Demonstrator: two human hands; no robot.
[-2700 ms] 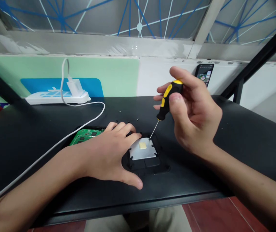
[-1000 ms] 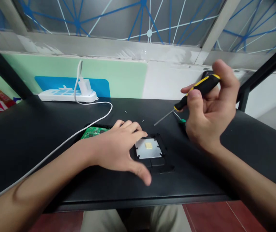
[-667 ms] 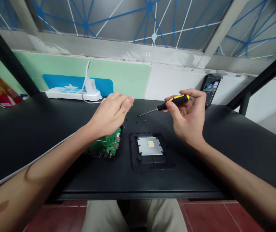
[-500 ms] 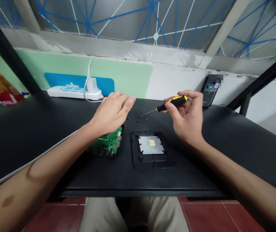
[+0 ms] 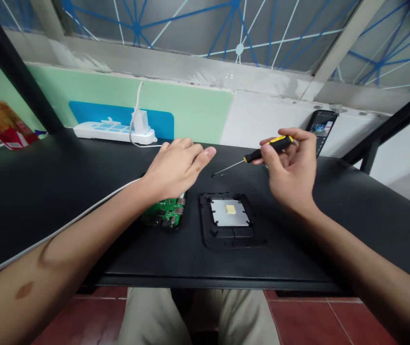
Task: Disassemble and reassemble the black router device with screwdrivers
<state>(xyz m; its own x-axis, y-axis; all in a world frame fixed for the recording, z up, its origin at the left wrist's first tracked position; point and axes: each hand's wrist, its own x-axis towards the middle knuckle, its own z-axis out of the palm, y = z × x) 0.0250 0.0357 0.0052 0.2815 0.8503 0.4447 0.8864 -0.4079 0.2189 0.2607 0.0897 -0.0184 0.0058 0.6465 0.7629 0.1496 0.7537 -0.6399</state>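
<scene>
My right hand (image 5: 293,167) grips a black-and-yellow screwdriver (image 5: 253,155), its shaft slanting down to the left. The tip appears close to the black tabletop, beside a tiny screw (image 5: 222,175); whether it touches anything is unclear. My left hand (image 5: 178,167) is stretched palm down with the thumb apart, and its fingertips are partly hidden. Beneath that wrist, a green circuit board (image 5: 169,208) in a dark case is partly covered. To its right lies a black case cover (image 5: 206,235) with a silver plate (image 5: 221,218) and a pale yellow pad (image 5: 230,209).
A white power strip (image 5: 95,132) with a plugged-in adapter (image 5: 140,122) lies along the wall. A phone (image 5: 322,129) leans behind my right hand. At far left is a drink bottle (image 5: 3,122). A white cable (image 5: 93,208) runs under my left forearm.
The view has shifted slightly. My right hand has moved a little right with the screwdriver. My left hand has moved slightly right, and some small screws seen near it earlier no longer show.
</scene>
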